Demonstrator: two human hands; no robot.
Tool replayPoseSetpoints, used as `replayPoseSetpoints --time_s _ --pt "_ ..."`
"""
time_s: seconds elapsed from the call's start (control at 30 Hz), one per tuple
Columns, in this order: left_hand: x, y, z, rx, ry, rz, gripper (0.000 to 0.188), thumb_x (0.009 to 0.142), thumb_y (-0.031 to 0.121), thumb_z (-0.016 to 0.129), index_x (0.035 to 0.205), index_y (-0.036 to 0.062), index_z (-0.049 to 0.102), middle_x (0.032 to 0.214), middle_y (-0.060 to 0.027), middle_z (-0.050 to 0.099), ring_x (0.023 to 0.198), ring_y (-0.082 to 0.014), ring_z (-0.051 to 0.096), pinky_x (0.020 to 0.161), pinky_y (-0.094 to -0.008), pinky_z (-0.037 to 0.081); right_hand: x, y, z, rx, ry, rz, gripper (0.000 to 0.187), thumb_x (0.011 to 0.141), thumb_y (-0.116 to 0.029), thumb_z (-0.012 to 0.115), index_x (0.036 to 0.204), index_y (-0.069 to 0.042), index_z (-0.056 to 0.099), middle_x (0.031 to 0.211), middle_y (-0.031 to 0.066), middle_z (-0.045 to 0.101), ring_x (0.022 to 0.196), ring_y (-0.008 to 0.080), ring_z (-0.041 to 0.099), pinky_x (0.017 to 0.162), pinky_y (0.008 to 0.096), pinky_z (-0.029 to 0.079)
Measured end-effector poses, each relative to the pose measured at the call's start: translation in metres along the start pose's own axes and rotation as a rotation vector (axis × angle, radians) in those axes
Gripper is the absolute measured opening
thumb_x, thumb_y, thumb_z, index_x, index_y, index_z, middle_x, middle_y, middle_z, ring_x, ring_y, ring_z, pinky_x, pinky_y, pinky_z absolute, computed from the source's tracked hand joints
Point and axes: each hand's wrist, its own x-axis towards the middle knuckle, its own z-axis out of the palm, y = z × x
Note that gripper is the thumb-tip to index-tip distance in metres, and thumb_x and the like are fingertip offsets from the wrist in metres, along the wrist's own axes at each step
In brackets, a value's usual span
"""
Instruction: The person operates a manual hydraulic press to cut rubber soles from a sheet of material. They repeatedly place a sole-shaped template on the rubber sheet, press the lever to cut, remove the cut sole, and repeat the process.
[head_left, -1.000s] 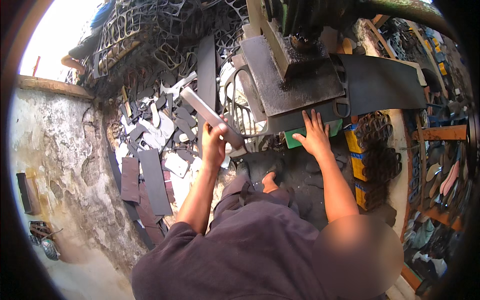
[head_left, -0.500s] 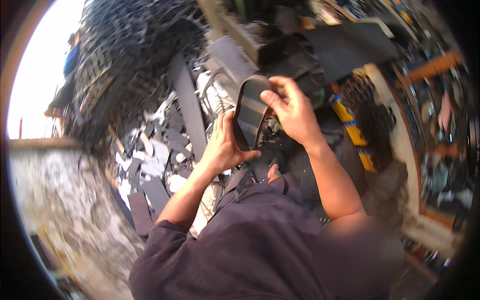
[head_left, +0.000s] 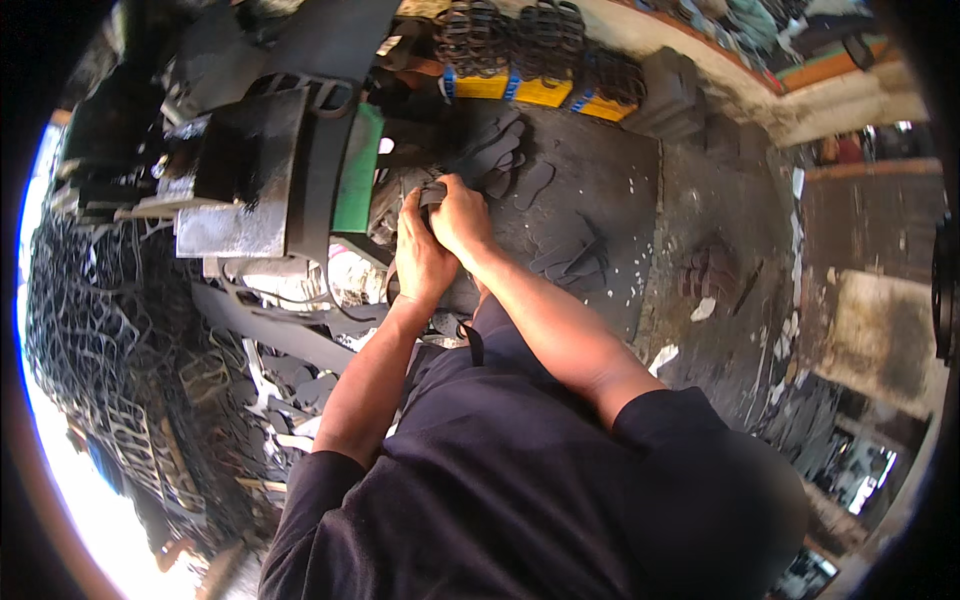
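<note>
Close together in front of me, my left hand [head_left: 424,262] and my right hand [head_left: 462,219] are closed around a small dark piece [head_left: 432,194]. Most of it is hidden by the fingers, so its kind cannot be told. Just right of the hands lie several dark shoe soles [head_left: 492,160], with a single sole [head_left: 534,185] apart from them. A dark looped frame [head_left: 331,96] rests on a black sheet [head_left: 345,40] at the upper left.
A grey metal plate [head_left: 232,232] and a green panel [head_left: 358,170] stand left of my hands. Yellow crates [head_left: 540,90] with dark frames on them line the back. Tangled cut-out black sheeting [head_left: 95,330] is heaped at left. More dark pieces [head_left: 568,250] lie on the floor.
My view has swung to the right. The oblong dark frame with a crossbar is no longer between my hands. They have come together, lower, around a small dark piece.
</note>
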Motion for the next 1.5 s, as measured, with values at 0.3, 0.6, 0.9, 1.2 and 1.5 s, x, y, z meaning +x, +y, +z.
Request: replayPoseSetpoints --time_s 0.3,0.6,0.9,1.2,1.5 --pt "-0.024 0.021 -0.062 -0.279 -0.437 0.203 0.093 0.072 0.007 0.087 0.149 0.0022 0.034 0.149 -0.025 0.049 0.138 -0.0402 0.051 0.111 -0.0467 0.046 -0.03 0.113 -0.073 0.917 -0.523 0.587 0.035 0.091 -0.027 0.08 0.112 0.001 0.075 0.101 0.0083 0.076 0.098 0.0182 0.071 0.085 0.0345 0.058" --pt "-0.021 -0.043 -0.086 -0.054 0.081 -0.241 0.095 0.073 0.007 0.086 0.15 0.0004 0.032 0.13 -0.0227 0.049 0.117 -0.0349 0.053 0.105 -0.0473 0.043 -0.104 0.319 -0.042 0.574 0.128 1.011 0.037 0.096 -0.032 0.075 0.115 0.0 0.069 0.097 0.0114 0.067 0.072 0.0213 0.067 0.063 0.0328 0.06" --pt "0.08 0.009 -0.092 -0.626 0.65 -0.804 0.095 0.082 0.031 0.09 0.153 0.0049 0.031 0.149 -0.019 0.039 0.136 -0.0308 0.045 0.11 -0.0443 0.043 0.008 -0.043 -0.023 -0.316 -0.121 -0.808 0.09 0.074 -0.038 0.087 0.147 -0.008 0.044 0.144 0.0244 0.047 0.132 0.045 0.048 0.11 0.0538 0.041" --pt "-0.008 -0.076 -0.06 0.131 0.545 -0.795 0.079 0.089 0.033 0.082 0.14 -0.007 0.038 0.119 -0.0302 0.058 0.108 -0.0434 0.062 0.094 -0.0474 0.052 0.348 -0.132 0.039 -0.419 -0.083 -0.731 0.063 0.08 -0.05 0.08 0.129 -0.013 0.066 0.145 0.0168 0.053 0.129 0.0405 0.054 0.11 0.054 0.041" --pt "0.058 -0.073 -0.039 0.149 0.417 -1.167 0.088 0.095 0.057 0.067 0.13 -0.0152 0.031 0.095 -0.04 0.067 0.091 -0.0597 0.066 0.08 -0.0577 0.054 0.328 -0.126 0.116 -0.376 -0.284 -0.776 0.053 0.095 -0.057 0.065 0.111 -0.007 0.073 0.132 0.0268 0.061 0.125 0.0478 0.054 0.104 0.0504 0.047"
